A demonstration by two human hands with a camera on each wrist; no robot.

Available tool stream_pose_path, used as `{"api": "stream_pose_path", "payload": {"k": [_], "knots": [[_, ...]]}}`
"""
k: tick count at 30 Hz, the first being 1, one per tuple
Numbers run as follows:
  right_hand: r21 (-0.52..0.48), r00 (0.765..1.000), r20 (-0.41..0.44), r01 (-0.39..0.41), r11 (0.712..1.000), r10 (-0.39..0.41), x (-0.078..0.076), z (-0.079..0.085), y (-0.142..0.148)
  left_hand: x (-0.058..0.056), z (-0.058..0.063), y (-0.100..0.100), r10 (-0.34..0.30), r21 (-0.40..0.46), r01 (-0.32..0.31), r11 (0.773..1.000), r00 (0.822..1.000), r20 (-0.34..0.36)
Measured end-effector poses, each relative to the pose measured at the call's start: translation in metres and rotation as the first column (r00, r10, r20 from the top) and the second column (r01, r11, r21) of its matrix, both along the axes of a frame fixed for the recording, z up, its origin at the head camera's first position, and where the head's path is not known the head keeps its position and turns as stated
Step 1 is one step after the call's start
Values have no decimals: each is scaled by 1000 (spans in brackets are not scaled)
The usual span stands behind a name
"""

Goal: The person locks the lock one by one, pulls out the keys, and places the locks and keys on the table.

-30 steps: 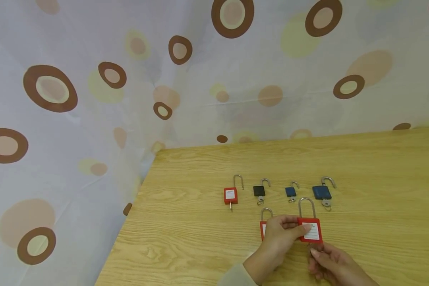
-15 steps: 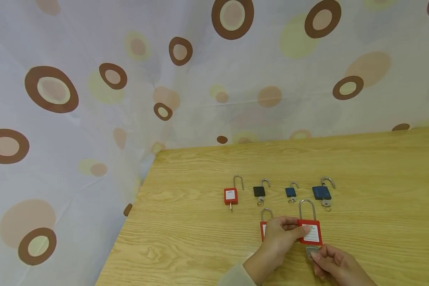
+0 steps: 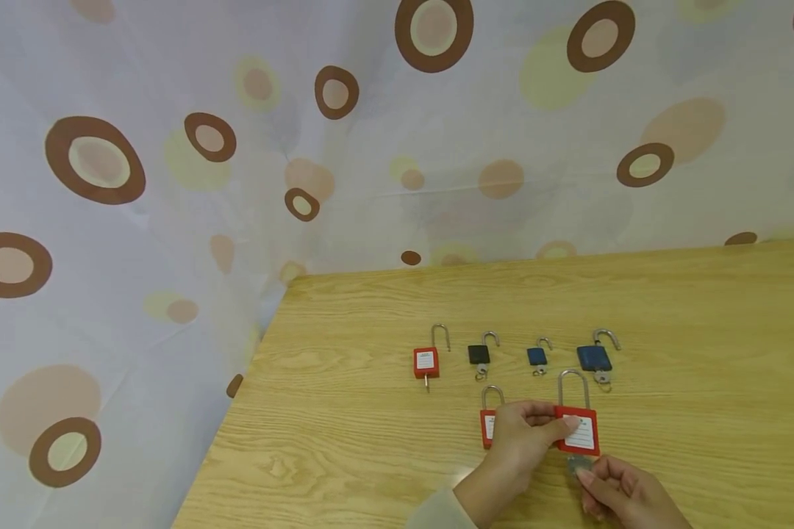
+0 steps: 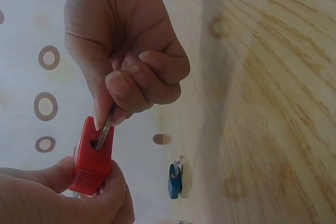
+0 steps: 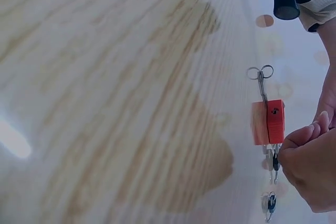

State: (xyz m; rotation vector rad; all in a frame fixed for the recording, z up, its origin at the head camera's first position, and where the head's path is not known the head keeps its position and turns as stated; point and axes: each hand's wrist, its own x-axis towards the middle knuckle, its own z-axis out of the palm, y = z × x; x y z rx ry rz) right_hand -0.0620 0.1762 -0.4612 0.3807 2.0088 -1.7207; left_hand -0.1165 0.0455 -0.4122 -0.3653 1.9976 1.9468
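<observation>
In the head view my left hand (image 3: 519, 444) grips a red padlock (image 3: 578, 433) with a white label, thumb over its face. Its tall steel shackle points away from me, both legs reaching the body. My right hand (image 3: 625, 492) pinches a flat key (image 3: 577, 463) at the padlock's lower end. The left wrist view has the key (image 4: 105, 134) in the keyhole of the red body (image 4: 93, 156), held between the right thumb (image 4: 100, 106) and finger. Another red padlock (image 3: 487, 428) lies beside my left hand, partly hidden behind it.
Along the wooden table (image 3: 344, 426) lies a row of padlocks with raised shackles: red (image 3: 426, 363), black (image 3: 478, 354), small blue (image 3: 537, 356) and larger blue (image 3: 594, 358), each with a key at its lower end. A dotted curtain (image 3: 384, 147) hangs behind.
My right hand has turned slightly, and the key's flat face, mostly hidden a second ago, now shows. Both hands and the padlock have shifted a little to the right.
</observation>
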Motion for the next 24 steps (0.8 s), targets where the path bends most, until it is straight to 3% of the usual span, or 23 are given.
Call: {"api": "stream_pose_path", "payload": {"k": [6, 14, 24], "knots": [[25, 1000, 6, 6, 1000, -6, 2, 0, -1, 1, -1, -1, 8, 20, -8, 1000, 1000, 8], [90, 992, 10, 122, 988, -123, 3, 0, -10, 1, -2, -1, 15, 29, -15, 999, 1000, 6], [100, 990, -13, 140, 985, -140, 3, 1, -11, 0, -4, 0, 18, 39, -18, 999, 1000, -7]]}}
